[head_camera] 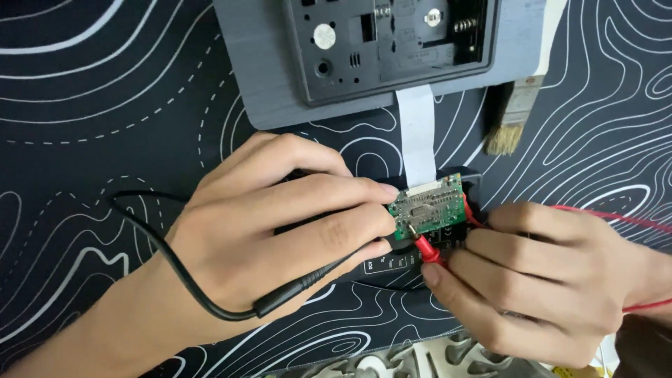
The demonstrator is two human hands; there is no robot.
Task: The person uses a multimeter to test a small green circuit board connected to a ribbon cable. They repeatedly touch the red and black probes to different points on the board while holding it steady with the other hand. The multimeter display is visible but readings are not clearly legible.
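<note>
a small green circuit board (428,212), on the patterned counter (84,105) below a grey device casing (280,84), is steadied by the left hand (280,231); a red probe (428,250) is pinched in the right hand (539,280), its tip touching the board.

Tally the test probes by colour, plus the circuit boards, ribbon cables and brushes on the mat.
Black probe, in the left hand: 1
Red probe, in the right hand: 1
Green circuit board: 1
White ribbon cable: 1
Brush: 1
Total: 5
</note>
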